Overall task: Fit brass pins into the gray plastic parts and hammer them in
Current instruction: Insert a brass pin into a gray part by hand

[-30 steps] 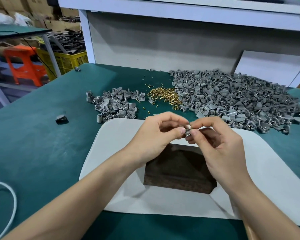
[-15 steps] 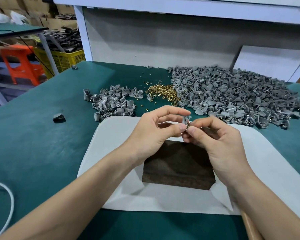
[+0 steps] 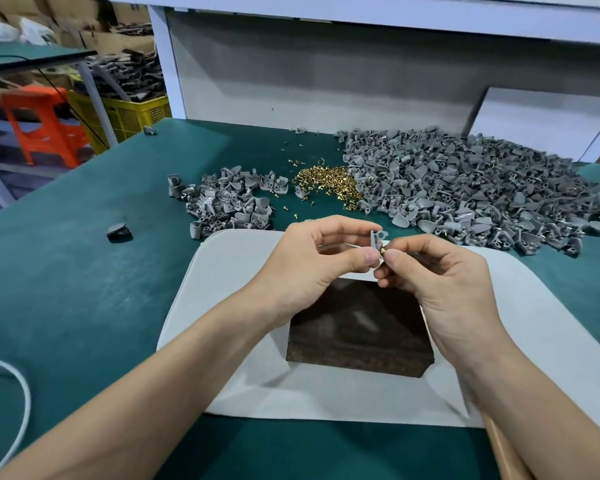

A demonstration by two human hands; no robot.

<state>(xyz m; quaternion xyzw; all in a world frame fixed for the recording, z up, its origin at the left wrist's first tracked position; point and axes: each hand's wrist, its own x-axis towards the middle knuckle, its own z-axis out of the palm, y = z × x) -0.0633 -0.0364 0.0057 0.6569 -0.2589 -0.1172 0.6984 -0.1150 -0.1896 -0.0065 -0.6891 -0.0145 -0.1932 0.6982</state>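
Hovering above a white mat (image 3: pixel 229 306), a gray part (image 3: pixel 377 237) is pinched upright between thumb and forefinger of the left hand (image 3: pixel 312 265), the other fingers loosely curled. A pin (image 3: pixel 383 251) is pinched at the fingertips of the right hand (image 3: pixel 440 282) and held at the part's lower end. A dark block (image 3: pixel 357 337) is set into the mat beneath both hands. Listed behind, on the green table (image 3: pixel 66 289): a small pile (image 3: pixel 229 202) of parts at left, a pin heap (image 3: pixel 326 183) in the middle, a large pile (image 3: pixel 464 188) at right. A black piece (image 3: pixel 119 232) lies apart at left. A wooden handle (image 3: pixel 503 452) is partly seen under the right forearm.
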